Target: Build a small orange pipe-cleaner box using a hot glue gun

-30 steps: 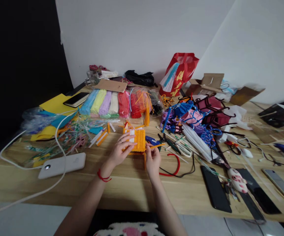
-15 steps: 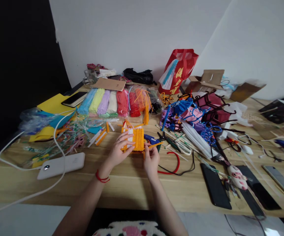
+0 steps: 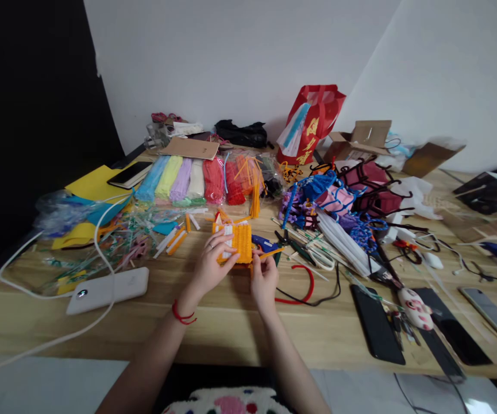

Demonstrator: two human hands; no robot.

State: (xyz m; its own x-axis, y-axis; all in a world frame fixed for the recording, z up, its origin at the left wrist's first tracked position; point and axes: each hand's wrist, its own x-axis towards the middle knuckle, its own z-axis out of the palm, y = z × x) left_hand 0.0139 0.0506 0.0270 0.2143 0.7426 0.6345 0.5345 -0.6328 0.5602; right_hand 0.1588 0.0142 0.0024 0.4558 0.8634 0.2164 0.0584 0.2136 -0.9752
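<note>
In the middle of the table sits a small orange and white piece made of rows of fuzzy pipe cleaners [image 3: 242, 241]. My left hand [image 3: 214, 260] lies over its left side, fingers pressing and gripping it. At its lower right corner my right hand [image 3: 265, 282] pinches an orange pipe cleaner [image 3: 273, 252], whose free end points right. A blue glue gun [image 3: 265, 244] lies just behind the right hand. Short orange and white pipe cleaner pieces [image 3: 176, 242] rest left of the piece. The underside of the piece is hidden.
Bundles of coloured pipe cleaners [image 3: 181, 179] lie behind. Pliers [image 3: 300, 251], scissors [image 3: 320, 259] and a pile of blue and purple craft pieces [image 3: 334, 198] are to the right. A white power bank [image 3: 107, 291] with a cable is at left, a black phone [image 3: 377, 325] at right.
My left hand has shifted very slightly right, its thumb reaching a little further over the orange rows. My right hand keeps its pinch, and the strip's free end has dipped slightly.
</note>
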